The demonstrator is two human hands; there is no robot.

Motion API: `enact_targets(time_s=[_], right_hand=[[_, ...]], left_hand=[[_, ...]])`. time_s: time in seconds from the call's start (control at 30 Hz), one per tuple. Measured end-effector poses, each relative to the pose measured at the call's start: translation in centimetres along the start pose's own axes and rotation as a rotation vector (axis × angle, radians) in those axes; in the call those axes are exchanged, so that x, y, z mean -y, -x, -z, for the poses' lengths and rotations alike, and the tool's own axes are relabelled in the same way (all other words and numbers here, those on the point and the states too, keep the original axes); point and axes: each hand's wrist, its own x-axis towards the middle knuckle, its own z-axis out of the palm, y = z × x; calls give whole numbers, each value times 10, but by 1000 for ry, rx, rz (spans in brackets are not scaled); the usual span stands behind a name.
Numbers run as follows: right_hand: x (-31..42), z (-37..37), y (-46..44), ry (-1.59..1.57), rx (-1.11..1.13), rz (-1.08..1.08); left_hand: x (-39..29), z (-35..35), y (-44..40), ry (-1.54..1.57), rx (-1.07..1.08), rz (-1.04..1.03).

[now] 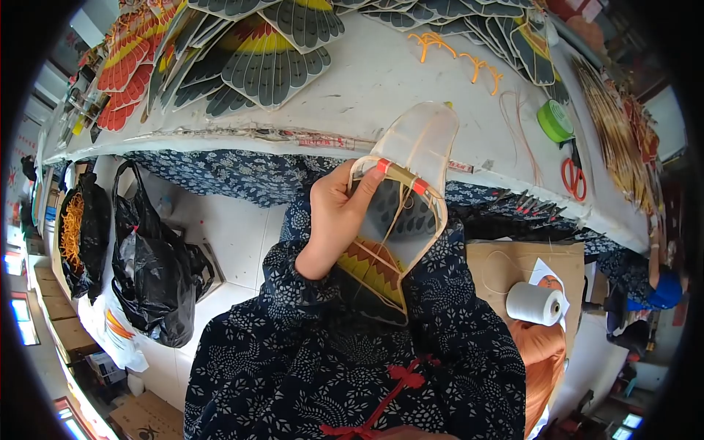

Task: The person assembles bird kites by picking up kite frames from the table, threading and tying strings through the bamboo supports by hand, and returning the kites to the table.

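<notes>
My left hand [339,213] pinches the edge of a light framed piece [422,139] in front of my chest, thumb on a red-wrapped spot of its thin strips. The piece has a pale translucent rounded end over the table edge. Its lower part [381,275] shows yellow, dark red and grey feather patterns and hangs down against my patterned smock. A thin strip or cord hangs inside the curved frame. My right hand is not visible; its sleeve [440,271] is beside the piece, and the hand seems hidden behind it.
On the white table [352,103] lie feather-painted pieces [275,66], orange twisted strips [433,44], green tape [555,121], red-handled scissors [573,180] and thin sticks [616,132]. Black bags [150,257] hang at left. A white thread spool [534,303] stands at right. A person [653,282] is at far right.
</notes>
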Motion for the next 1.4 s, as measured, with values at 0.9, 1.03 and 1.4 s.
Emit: enact_targets(time_s=[0.9,1.03,1.4], right_hand=[[-25,-37,6,279,506,159],[-38,-68,18,11,354,76],[-44,-125,75,2040,-199,1261]], left_hand=[[-10,2,-12,-587,59,-787],[-8,5,-16,-643,56,-793],[8,17,-18,-795,-14,-710]])
